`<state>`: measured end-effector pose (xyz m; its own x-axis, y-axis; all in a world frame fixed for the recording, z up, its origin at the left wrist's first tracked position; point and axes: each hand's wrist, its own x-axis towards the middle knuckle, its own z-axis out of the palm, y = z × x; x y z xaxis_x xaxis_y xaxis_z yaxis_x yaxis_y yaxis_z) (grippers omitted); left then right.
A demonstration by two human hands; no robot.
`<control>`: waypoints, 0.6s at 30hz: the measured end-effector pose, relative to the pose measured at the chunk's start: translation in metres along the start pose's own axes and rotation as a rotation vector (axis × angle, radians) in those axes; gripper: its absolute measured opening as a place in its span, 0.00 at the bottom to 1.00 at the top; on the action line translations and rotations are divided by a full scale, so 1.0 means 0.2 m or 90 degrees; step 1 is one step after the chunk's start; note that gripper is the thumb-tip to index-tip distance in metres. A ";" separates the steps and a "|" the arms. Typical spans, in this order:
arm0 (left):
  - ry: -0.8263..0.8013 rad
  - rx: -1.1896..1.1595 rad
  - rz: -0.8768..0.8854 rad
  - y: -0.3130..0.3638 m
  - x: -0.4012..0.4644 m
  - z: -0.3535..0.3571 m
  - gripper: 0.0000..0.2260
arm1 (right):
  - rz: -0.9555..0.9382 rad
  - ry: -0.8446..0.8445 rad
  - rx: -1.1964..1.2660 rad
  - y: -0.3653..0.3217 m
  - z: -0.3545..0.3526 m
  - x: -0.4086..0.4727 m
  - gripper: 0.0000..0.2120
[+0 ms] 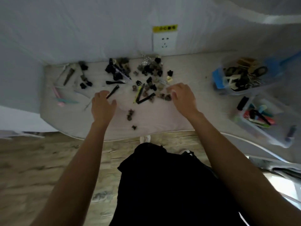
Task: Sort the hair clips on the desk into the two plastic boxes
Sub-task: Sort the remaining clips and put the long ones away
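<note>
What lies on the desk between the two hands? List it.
Head view: between left hand and right hand lie long black clips, a yellow-green clip and small claw clips.

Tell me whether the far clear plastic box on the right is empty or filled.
Partly filled: the far clear plastic box holds a heap of dark and beige hair clips.

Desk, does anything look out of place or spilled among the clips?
One small dark clip lies alone near the desk's front edge, apart from the main scatter. Another, a brownish clip, sits just behind it. Nothing looks spilled or damaged.
</note>
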<state>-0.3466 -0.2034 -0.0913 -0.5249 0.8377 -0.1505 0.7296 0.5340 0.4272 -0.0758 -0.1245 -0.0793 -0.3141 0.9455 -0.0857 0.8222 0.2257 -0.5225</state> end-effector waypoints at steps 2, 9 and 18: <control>-0.040 0.007 -0.028 -0.05 0.10 -0.01 0.16 | 0.053 0.023 -0.035 -0.03 0.03 0.11 0.17; -0.126 0.027 0.089 -0.06 0.27 0.02 0.06 | 0.190 -0.037 -0.126 -0.08 0.08 0.26 0.14; -0.202 -0.008 0.260 0.18 0.16 0.07 0.09 | 0.085 0.072 -0.036 -0.17 0.06 0.16 0.11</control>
<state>-0.3315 -0.1550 -0.0941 -0.0390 0.9721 -0.2312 0.8406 0.1570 0.5184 -0.1187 -0.1036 -0.0743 -0.1473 0.9877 -0.0531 0.8797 0.1062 -0.4636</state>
